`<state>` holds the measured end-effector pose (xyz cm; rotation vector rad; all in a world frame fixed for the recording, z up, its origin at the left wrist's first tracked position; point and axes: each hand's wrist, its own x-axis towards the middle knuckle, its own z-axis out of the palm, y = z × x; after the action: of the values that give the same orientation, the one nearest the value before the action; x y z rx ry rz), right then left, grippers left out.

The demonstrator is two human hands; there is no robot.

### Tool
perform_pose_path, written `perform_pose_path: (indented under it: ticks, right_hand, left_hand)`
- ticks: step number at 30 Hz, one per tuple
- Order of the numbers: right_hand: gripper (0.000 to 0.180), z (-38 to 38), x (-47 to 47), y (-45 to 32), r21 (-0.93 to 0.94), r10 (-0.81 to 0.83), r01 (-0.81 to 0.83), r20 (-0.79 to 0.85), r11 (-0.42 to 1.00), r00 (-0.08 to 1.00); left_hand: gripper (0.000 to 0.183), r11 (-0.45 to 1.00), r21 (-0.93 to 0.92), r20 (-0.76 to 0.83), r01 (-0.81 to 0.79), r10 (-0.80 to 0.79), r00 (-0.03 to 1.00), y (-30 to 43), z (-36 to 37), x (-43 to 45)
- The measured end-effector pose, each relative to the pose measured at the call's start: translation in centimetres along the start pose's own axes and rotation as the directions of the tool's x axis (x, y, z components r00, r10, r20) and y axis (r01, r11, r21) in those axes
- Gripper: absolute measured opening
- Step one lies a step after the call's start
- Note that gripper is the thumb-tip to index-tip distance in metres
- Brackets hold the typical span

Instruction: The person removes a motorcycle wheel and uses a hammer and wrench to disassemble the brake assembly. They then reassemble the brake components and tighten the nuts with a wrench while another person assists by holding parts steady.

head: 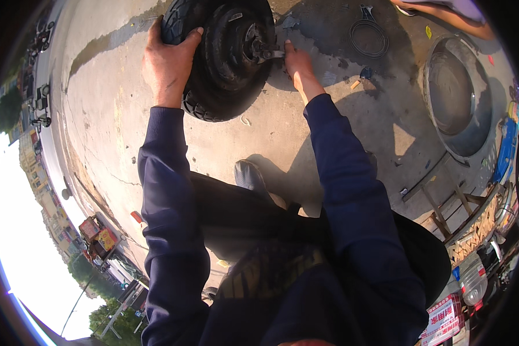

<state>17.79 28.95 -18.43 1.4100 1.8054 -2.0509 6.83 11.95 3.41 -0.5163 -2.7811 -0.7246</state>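
A black scooter-type wheel (229, 65) with a knobbly rubber tyre stands tilted on the concrete before me. My left hand (169, 65) grips the left side of its tyre, the thumb across the sidewall and the fingers over the tread. At the right of the dirty metal hub, a metal tool (270, 54) that looks like a wrench sits at the axle. My right hand (297, 65) is closed around its outer end. The palm hides most of the handle, and the top of the wheel runs out of the picture.
A coiled black cable (369, 39) lies beyond my right hand. Farther right are a wide metal basin (482, 129) and a metal frame (441, 216). Another person's limb (462, 19) reaches in at upper right. A plastic bottle (473, 279) and a printed box (443, 320) stand at lower right.
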Motion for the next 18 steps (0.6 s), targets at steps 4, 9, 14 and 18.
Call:
perform_pose_path:
  ticks: [4,9,14,18]
  right_hand:
    - [0.066,0.7,0.8,-0.5,-0.087,-0.063,0.059,-0.040,0.994,0.997]
    - [0.058,0.8,2.9,-0.1,-0.109,0.002,0.004,0.060,0.994,0.998]
    - [0.045,1.6,3.9,0.8,0.292,0.050,-0.071,0.076,0.954,0.996]
    - [0.050,1.4,3.4,-0.3,0.013,-0.009,0.010,-0.063,1.000,0.998]
  left_hand:
    - [0.085,1.000,0.017,0.003,0.023,-0.024,1.000,-0.2,-0.4,0.0]
    - [0.085,0.998,0.017,-0.002,0.064,-0.064,0.998,-0.6,-0.3,0.4]
    - [0.086,0.999,0.017,0.001,0.045,-0.045,0.999,-1.6,-0.2,0.4]
    - [0.086,0.995,0.087,-0.021,0.047,-0.046,0.999,-1.8,-0.2,0.2]
